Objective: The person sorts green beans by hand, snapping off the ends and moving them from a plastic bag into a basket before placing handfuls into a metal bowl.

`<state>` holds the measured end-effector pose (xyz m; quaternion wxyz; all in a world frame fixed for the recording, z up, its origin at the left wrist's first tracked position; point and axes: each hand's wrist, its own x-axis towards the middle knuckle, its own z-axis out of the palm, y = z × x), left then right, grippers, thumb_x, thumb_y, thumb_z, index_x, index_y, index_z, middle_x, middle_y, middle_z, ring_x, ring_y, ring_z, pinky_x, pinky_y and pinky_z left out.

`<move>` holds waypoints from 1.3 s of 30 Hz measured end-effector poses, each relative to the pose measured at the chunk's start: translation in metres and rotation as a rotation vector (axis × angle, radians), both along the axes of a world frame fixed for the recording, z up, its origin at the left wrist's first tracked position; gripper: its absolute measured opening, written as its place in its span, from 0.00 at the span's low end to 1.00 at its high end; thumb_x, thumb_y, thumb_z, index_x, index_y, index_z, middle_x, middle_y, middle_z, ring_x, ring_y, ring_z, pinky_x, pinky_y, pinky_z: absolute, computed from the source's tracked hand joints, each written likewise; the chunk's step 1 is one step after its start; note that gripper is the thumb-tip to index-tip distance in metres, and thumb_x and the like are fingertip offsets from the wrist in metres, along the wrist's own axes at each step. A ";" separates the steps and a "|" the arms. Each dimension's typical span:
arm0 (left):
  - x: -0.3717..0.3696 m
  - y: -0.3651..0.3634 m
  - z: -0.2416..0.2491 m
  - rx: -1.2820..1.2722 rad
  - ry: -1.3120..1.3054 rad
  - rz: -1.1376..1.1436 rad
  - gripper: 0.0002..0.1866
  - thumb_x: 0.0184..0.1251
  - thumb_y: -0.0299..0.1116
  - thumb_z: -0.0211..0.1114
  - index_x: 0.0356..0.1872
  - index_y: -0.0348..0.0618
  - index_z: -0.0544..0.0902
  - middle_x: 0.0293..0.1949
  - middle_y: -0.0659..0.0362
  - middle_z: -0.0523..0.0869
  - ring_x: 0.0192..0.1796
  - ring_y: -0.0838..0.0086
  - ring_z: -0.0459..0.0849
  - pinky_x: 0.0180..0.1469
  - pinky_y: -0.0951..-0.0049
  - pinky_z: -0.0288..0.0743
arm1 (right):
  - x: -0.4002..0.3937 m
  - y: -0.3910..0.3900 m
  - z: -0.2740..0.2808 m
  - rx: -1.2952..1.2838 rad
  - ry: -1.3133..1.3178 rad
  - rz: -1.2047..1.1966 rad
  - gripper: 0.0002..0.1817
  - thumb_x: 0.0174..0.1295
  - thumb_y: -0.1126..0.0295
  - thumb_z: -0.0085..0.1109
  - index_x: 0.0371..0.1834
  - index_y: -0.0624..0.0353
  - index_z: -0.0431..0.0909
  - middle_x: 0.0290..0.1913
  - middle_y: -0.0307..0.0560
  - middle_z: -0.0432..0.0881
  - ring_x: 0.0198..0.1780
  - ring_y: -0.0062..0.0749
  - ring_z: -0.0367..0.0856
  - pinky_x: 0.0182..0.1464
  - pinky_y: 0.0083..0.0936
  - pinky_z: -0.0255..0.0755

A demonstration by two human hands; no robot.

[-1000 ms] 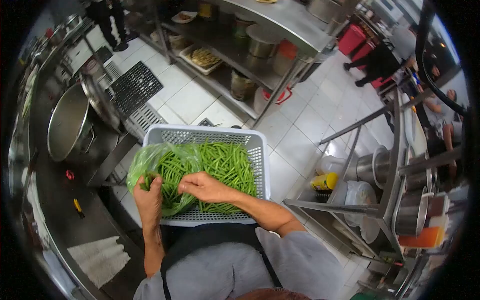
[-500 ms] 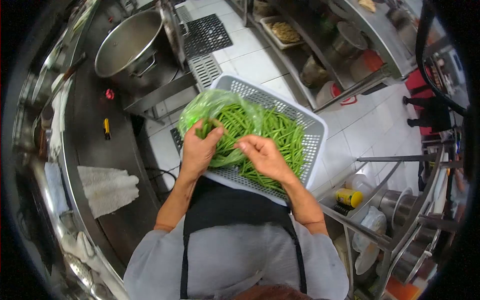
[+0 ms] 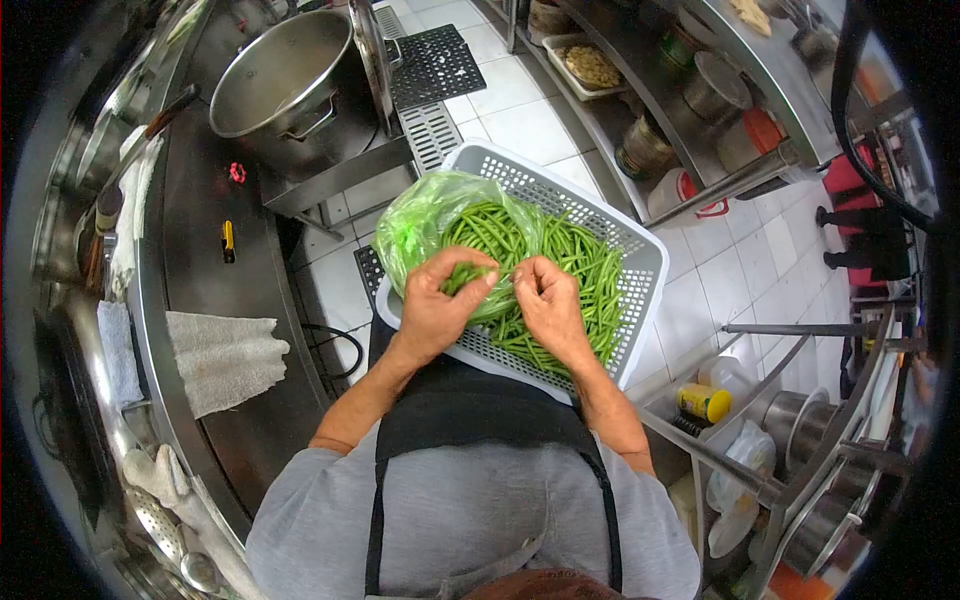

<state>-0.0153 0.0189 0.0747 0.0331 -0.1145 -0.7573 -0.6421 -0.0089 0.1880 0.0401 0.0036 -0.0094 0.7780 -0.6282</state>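
A white perforated plastic basket (image 3: 640, 262) was propped against the person's apron, presumably to keep both hands free. In it lay long green beans (image 3: 570, 275), partly inside a translucent green plastic bag (image 3: 425, 215) at its left. The left hand (image 3: 440, 300) was pinched on the bag's edge; the right hand (image 3: 548, 300) was curled narrow over it, grasp unclear. A steel pot (image 3: 275, 70) stood far left.
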 end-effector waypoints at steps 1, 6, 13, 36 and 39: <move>0.001 -0.001 0.001 -0.001 0.000 0.002 0.07 0.61 0.24 0.68 0.39 0.36 0.81 0.37 0.55 0.85 0.43 0.75 0.81 0.50 0.74 0.73 | -0.003 0.001 -0.004 -0.001 0.000 0.002 0.08 0.66 0.73 0.53 0.30 0.64 0.77 0.19 0.31 0.69 0.22 0.12 0.62 0.23 0.19 0.59; -0.003 -0.020 0.014 0.524 -0.129 -0.108 0.05 0.65 0.30 0.61 0.34 0.41 0.76 0.30 0.57 0.81 0.33 0.74 0.80 0.36 0.74 0.76 | -0.016 0.026 0.006 -0.708 -0.383 -0.062 0.07 0.66 0.70 0.49 0.33 0.61 0.74 0.20 0.33 0.67 0.17 0.13 0.59 0.14 0.15 0.50; -0.045 -0.020 -0.010 1.081 -0.738 -0.001 0.07 0.65 0.34 0.52 0.36 0.42 0.73 0.27 0.59 0.75 0.26 0.72 0.72 0.29 0.72 0.72 | -0.025 0.054 -0.006 -1.171 -0.358 -0.060 0.05 0.57 0.76 0.44 0.30 0.61 0.71 0.24 0.42 0.69 0.17 0.18 0.57 0.14 0.16 0.53; -0.063 -0.002 0.038 -0.515 0.004 0.099 0.15 0.62 0.34 0.69 0.45 0.34 0.83 0.33 0.48 0.87 0.34 0.70 0.86 0.40 0.71 0.77 | -0.010 0.034 0.013 -0.660 -0.342 -0.031 0.11 0.67 0.73 0.48 0.44 0.67 0.79 0.17 0.27 0.63 0.14 0.10 0.52 0.14 0.13 0.48; -0.080 -0.002 0.027 -0.794 0.139 0.117 0.18 0.59 0.38 0.72 0.43 0.33 0.83 0.34 0.43 0.86 0.35 0.56 0.87 0.38 0.62 0.78 | -0.020 0.037 0.004 -0.182 -0.174 -0.069 0.12 0.66 0.69 0.53 0.45 0.68 0.79 0.17 0.34 0.70 0.14 0.17 0.62 0.17 0.20 0.58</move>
